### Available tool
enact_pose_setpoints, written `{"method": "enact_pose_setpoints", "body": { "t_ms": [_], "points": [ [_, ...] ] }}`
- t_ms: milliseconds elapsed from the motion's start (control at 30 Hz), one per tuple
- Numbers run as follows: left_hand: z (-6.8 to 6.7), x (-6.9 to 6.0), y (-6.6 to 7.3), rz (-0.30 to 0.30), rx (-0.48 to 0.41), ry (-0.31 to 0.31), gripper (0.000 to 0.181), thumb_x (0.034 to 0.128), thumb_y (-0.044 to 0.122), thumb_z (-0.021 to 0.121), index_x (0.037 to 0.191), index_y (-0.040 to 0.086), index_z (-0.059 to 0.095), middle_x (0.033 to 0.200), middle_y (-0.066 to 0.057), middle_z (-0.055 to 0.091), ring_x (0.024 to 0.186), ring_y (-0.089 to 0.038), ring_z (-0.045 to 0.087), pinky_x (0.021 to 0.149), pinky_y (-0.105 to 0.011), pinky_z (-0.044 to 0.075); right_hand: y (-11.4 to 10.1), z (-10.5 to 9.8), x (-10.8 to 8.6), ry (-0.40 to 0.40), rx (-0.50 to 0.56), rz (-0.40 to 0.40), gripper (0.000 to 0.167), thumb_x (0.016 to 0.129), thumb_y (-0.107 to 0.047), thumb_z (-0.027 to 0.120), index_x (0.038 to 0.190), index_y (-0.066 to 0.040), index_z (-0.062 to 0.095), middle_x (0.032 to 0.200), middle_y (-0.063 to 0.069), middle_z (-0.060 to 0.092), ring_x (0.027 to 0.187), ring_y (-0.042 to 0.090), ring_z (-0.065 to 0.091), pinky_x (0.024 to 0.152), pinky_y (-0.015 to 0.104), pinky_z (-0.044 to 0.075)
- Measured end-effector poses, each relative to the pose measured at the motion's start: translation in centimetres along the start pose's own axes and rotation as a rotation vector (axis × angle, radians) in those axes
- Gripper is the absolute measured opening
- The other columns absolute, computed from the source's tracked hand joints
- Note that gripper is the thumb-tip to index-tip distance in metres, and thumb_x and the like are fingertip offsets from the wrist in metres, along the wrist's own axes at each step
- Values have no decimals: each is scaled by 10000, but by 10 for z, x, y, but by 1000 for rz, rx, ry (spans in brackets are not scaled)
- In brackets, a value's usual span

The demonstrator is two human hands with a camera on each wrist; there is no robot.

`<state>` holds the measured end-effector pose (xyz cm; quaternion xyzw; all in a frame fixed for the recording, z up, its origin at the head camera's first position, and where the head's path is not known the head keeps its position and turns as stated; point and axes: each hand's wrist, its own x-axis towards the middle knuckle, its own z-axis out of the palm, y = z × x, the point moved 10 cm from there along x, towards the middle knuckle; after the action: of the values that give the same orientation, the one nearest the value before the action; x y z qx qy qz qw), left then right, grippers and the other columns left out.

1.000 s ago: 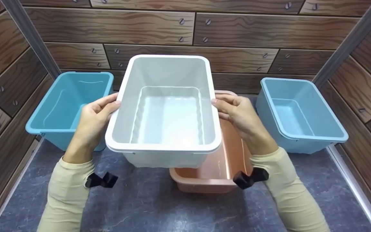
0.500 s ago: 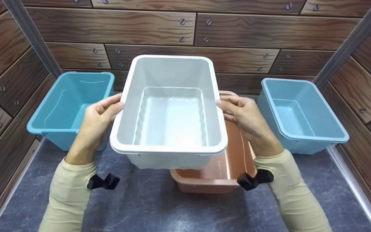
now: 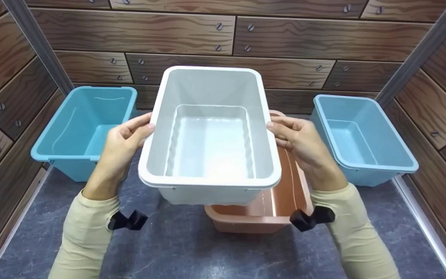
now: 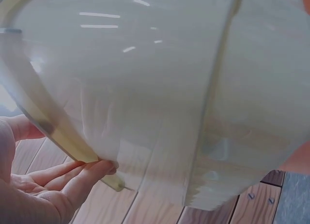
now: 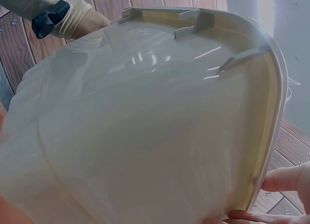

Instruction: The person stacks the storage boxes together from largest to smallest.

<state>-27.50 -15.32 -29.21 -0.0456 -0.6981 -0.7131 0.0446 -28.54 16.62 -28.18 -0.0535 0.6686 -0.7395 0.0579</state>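
Observation:
A white plastic bin (image 3: 211, 143) hangs above the floor in the head view, its inside bare and tilted toward me. My left hand (image 3: 122, 151) pinches its left rim, thumb on top and fingers underneath. On the opposite rim, my right hand (image 3: 302, 145) grips in the same way. The left wrist view shows the bin's outer wall (image 4: 145, 88) close up, with the left fingers (image 4: 85, 183) under the lip. In the right wrist view the right hand (image 5: 286, 190) holds the rim's edge. Below and partly hidden by the white bin stands an orange-brown bin (image 3: 246, 224).
A teal bin (image 3: 64, 131) stands at the left wall and a light blue bin (image 3: 366, 135) at the right. Wood-patterned panels (image 3: 192, 33) enclose three sides. The dark marbled floor (image 3: 161, 248) shows in front.
Both hands have carried the white bin a little to the right, over the orange-brown bin. The teal, light blue and orange-brown bins have stayed in place.

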Motion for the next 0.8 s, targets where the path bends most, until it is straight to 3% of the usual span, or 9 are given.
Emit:
{"method": "enact_pose_setpoints", "body": {
  "t_ms": [133,333,467,600,800],
  "points": [
    [3,0,1,6,-22,-3,430,947,76,539,1344,-83,500,1112,-62,691,892,-24,701,796,-180,587,-1,-2,-2,-2,-6,2,179,940,-31,548,930,-125,699,916,-59,726,818,45,709,763,175,595],
    [8,-2,4,17,-54,-8,423,947,66,540,1336,-95,502,1160,-145,680,903,-35,700,804,-175,585,-3,-6,-3,2,-39,-6,162,939,-49,562,956,-125,704,969,-41,723,866,74,718,782,196,598],
    [11,-2,4,14,-61,-9,413,948,57,536,1334,-88,508,1191,-189,664,912,-42,701,814,-178,584,-4,-9,-4,6,-54,-6,174,942,-51,556,951,-138,706,1225,107,657,877,64,718,787,188,595],
    [13,-2,5,20,-49,-25,420,951,64,537,1341,-87,501,1223,-211,650,922,-43,701,827,-186,585,-4,-11,-5,3,-40,-4,199,941,-35,546,925,-155,703,1481,258,416,881,58,721,793,178,591],
    [16,-2,5,18,-38,-37,427,951,65,531,1345,-93,493,1279,-261,607,926,-35,699,831,-184,583,-5,-12,-5,-26,-30,-5,212,947,-34,532,917,-159,699,1510,260,366,890,48,712,777,164,588]
  ]
}}
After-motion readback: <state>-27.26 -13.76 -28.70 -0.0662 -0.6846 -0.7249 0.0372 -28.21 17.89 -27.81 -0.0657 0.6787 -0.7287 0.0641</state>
